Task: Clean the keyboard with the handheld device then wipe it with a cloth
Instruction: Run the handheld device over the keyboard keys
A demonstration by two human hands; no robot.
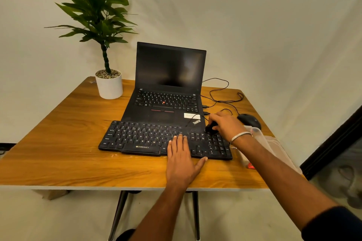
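A black external keyboard [141, 139] lies on the wooden table [58, 143] in front of an open black laptop [168, 92]. My left hand [181, 160] lies flat on the keyboard's right-centre, fingers straight, thumb along the front edge. My right hand [225, 125] grips a small black handheld device [210, 128] over the keyboard's upper right corner. A thin black cable runs from the device across the laptop's palm rest. No cloth can be made out.
A potted plant in a white pot [109, 86] stands at the back left. A black mouse [249, 120] and loose cables [221, 94] lie at the right. A clear plastic container [260, 139] sits partly hidden under my right forearm near the table's right edge.
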